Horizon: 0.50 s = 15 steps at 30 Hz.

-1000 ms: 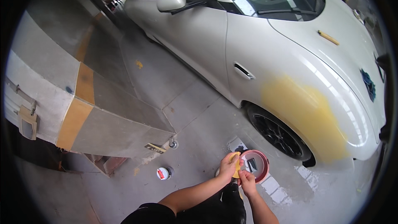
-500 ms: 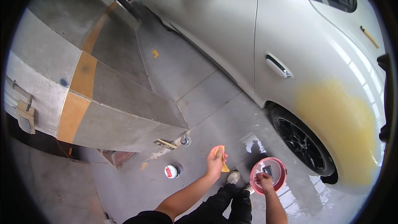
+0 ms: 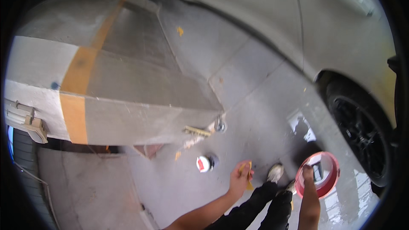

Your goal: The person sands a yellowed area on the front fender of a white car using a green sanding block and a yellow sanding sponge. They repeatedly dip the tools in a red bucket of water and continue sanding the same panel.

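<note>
My left hand (image 3: 240, 177) is closed on a folded yellow sheet that looks like sandpaper (image 3: 250, 175), held above the floor left of my shoes. My right hand (image 3: 308, 173) reaches over the left side of a pink bucket (image 3: 335, 182). Its fingers are blurred and mostly hidden, so I cannot tell whether they grip anything. Inside the bucket, beside that hand, is a dark rectangular block (image 3: 318, 171) against something whitish.
A white car with a black wheel (image 3: 360, 132) stands on the right. At left is a grey concrete pillar (image 3: 136, 119) with an orange stripe. A white-and-red lidded can (image 3: 203, 164) and a stepped yellowish strip (image 3: 197, 131) lie on the floor. Wet patches shine near the bucket.
The view has swung left, so the car, bucket and both hands sit farther right in the picture. My left hand keeps the yellow sheet; my right hand remains at the bucket.
</note>
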Available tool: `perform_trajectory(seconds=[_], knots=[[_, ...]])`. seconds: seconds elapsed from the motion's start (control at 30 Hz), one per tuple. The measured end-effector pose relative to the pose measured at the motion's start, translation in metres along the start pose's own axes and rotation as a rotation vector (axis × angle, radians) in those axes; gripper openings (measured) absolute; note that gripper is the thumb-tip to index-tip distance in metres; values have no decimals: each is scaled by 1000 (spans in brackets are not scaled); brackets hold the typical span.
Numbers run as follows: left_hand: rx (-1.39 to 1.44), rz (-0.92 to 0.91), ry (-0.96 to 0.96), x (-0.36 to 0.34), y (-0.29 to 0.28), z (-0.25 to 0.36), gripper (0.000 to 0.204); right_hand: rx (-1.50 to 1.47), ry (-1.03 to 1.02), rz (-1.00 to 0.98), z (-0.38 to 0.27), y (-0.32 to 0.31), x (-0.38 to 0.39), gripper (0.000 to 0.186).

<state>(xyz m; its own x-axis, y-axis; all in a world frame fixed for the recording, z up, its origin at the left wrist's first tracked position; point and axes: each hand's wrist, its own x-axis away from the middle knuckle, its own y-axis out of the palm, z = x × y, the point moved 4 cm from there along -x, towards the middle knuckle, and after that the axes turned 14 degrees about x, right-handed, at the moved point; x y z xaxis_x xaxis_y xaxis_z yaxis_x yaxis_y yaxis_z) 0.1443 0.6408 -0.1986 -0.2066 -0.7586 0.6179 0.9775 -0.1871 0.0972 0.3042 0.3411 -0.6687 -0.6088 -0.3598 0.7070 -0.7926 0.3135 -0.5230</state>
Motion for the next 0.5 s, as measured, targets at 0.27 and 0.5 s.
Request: perform_trajectory(seconds=[0.27, 0.5], knots=[[-40, 138, -32, -27, -81, -55, 20, -1227, 214, -432, 56, -35, -16, 50], [-185, 123, 14, 0, -101, -44, 21, -1190, 419, 191, 137, 20, -37, 36]])
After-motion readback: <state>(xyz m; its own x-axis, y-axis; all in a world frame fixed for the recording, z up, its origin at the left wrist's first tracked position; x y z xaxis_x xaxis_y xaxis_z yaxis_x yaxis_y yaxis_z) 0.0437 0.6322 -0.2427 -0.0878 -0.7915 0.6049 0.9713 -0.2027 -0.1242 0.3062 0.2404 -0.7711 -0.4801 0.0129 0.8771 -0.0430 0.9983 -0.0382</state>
